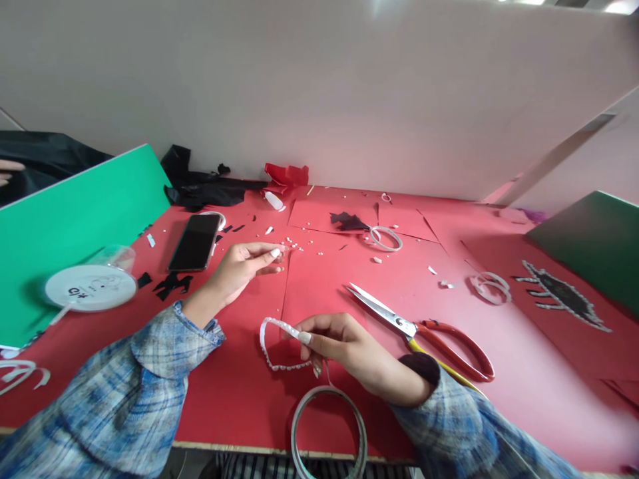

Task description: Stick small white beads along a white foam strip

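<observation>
My right hand (pixel 344 346) pinches a white strip of tape bent into a loop (pixel 263 342), with small white pearl beads along it. A thin tail runs from near these fingers down to a tape roll (pixel 295 432) at the table's front edge. Farther up on the left, my left hand (pixel 239 269) has thumb and index finger pressed together. Whatever sits at its fingertips is too small to make out. Loose white beads (pixel 294 245) lie scattered just beyond those fingers. Red- and yellow-handled scissors (pixel 407 326) rest partly open beside my right hand.
A phone (pixel 194 243), black scraps (pixel 172 286) and a round white disc (pixel 90 289) lie left. Tape rings (pixel 386 239) are on the red table. At right, a black bead-edged shape (pixel 566 296) lies near a green board (pixel 594 243). Another green board (pixel 90 206) stands left.
</observation>
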Tool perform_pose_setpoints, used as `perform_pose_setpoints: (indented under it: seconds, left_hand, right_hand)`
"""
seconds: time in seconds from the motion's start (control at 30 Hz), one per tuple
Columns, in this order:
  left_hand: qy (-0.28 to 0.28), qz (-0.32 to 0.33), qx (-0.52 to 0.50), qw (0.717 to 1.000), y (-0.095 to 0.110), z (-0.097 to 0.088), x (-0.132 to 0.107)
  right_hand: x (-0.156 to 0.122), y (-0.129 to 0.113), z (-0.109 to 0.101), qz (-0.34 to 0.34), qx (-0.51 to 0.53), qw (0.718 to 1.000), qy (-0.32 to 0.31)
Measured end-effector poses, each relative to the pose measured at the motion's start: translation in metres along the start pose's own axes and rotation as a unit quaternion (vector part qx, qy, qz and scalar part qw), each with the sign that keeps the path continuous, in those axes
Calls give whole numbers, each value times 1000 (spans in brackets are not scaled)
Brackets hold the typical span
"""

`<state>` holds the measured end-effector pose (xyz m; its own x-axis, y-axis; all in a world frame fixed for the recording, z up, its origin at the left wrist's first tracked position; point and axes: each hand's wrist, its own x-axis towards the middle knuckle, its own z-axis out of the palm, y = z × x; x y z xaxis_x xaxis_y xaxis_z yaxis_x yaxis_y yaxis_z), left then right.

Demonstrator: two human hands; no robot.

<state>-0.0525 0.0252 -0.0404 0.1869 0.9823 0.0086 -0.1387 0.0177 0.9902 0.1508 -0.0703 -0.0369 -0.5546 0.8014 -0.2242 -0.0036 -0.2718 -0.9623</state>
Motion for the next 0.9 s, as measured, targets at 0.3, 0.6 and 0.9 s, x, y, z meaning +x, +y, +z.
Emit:
perform_pose_setpoints:
  seconds: [0.3, 0.6, 0.9]
  left_hand:
    - [-1, 108, 187, 976, 11, 3, -7]
    - [-57, 180, 265, 946, 27, 16, -30]
    - [-176, 249, 306, 902, 25, 16, -56]
  right_hand:
    - [1, -1, 0, -1, 22, 1000, 20]
    - [3, 2, -1, -7, 53, 998, 44]
    - [1, 0, -1, -9, 87, 994, 64]
